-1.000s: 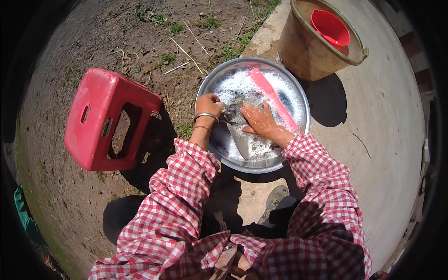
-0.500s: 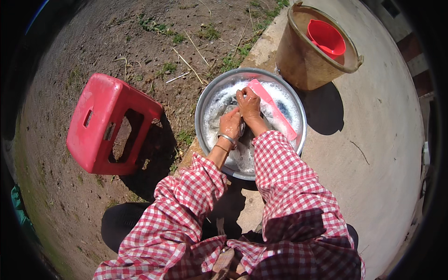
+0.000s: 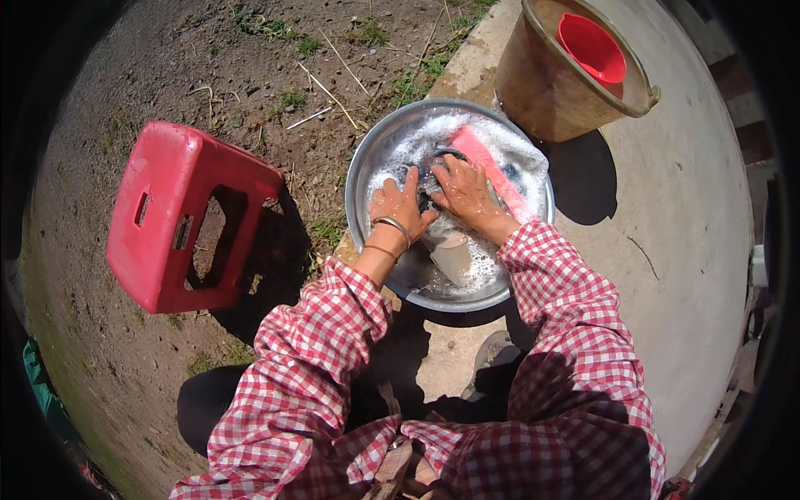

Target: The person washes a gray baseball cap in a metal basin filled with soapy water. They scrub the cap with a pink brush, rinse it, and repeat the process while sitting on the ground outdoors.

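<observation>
Both of my hands are down in the metal basin (image 3: 351, 196), among the white suds (image 3: 429, 129)! My left hand (image 3: 398, 207) is spread, fingers apart and thumb stretched out toward the right, a bracelet (image 3: 390, 222) round its wrist. And here's my right hand (image 3: 468, 196), fingers bent and slightly parted over something dark and wet; their tips are down in it, so whether they pinch anything I cannot tell. Just below my hands, on the near side of the basin, lies a soaked pale-grey article (image 3: 452, 260), partly covered by foam; whether it joins the dark stuff under my fingers, I can't make out. Along the right-hand side, look, a long pink plastic strip (image 3: 483, 154) slants through the foam, partly behind my right hand! Beyond the rim, to the upper right, a brown bucket (image 3: 537, 92) stands on concrete (image 3: 692, 250) with a red plastic bowl (image 3: 592, 48) inside it, and off to the left there's a red plastic stool (image 3: 154, 208) on the dirt (image 3: 242, 83)
</observation>
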`<state>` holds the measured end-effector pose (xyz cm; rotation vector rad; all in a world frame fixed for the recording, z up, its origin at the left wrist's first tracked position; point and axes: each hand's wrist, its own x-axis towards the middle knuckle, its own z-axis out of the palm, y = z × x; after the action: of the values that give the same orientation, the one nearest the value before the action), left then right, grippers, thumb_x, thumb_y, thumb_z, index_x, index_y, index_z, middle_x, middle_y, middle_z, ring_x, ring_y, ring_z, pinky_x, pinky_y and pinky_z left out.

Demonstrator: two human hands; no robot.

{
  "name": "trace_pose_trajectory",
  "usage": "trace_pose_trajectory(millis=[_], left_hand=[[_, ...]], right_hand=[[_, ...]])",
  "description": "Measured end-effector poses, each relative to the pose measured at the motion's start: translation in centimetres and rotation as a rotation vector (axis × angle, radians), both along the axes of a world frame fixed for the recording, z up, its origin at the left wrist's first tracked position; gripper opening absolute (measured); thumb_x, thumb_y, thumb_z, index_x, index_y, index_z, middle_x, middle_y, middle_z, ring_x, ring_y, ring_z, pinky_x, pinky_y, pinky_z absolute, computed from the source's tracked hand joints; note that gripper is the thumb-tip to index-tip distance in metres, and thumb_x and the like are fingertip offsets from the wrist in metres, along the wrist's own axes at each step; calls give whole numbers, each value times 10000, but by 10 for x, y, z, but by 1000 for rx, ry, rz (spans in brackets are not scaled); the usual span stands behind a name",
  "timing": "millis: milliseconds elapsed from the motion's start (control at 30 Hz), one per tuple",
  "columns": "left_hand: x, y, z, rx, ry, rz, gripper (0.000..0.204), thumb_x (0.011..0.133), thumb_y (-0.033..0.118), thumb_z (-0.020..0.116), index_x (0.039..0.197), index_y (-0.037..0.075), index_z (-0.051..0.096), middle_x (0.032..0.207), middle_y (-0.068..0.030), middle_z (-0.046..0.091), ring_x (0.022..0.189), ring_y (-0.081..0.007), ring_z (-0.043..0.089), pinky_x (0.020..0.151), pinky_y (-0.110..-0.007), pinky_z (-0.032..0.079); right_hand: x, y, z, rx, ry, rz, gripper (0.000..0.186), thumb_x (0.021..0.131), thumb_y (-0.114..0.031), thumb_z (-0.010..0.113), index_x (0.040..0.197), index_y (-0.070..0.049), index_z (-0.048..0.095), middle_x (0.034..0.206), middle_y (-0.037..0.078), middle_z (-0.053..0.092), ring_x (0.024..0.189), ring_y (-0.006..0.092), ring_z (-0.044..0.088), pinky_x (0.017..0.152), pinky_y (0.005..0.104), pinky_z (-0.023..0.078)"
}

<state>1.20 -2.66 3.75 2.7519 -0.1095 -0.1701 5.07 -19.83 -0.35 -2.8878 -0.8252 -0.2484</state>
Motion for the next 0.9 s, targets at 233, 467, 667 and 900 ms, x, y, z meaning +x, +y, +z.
trace_pose_trajectory(millis=[233, 467, 667, 900], left_hand=[[10, -3, -1, -25, 548, 20, 368, 731, 187, 623, 1085, 122, 542, 1138, -175, 519, 1005, -340, 536, 811, -454, 457], [26, 34, 12, -369, -418, 386, 302, 669, 88, 619, 930, 19, 485, 930, -195, 512, 882, -359, 515, 689, -445, 427], [27, 15, 49, -1340, 558, 577, 488, 816, 533, 465, 897, 57, 534, 671, -78, 573, 438, -190, 446, 426, -354, 383], [-10, 51, 24, -2621, 649, 131, 656, 827, 524, 439, 1212, -6, 421, 1161, -169, 518, 1046, -302, 519, 927, -434, 390]], right_hand=[[19, 4, 2, 248, 145, 20, 324, 770, -106, 466, 1082, -102, 555, 1008, 141, 589, 962, 291, 547, 835, 366, 416], [54, -5, 160, 396, 288, 211, 387, 649, 95, 476, 1005, -47, 527, 808, 176, 585, 719, 252, 578, 700, 289, 441], [-19, 42, 244, 478, 273, 166, 427, 636, 86, 502, 1050, -16, 494, 890, 162, 587, 861, 258, 591, 755, 306, 446], [-17, -26, 135, 886, 628, -203, 167, 800, -63, 494, 880, 31, 606, 758, 75, 635, 721, 119, 602, 677, 237, 469]])
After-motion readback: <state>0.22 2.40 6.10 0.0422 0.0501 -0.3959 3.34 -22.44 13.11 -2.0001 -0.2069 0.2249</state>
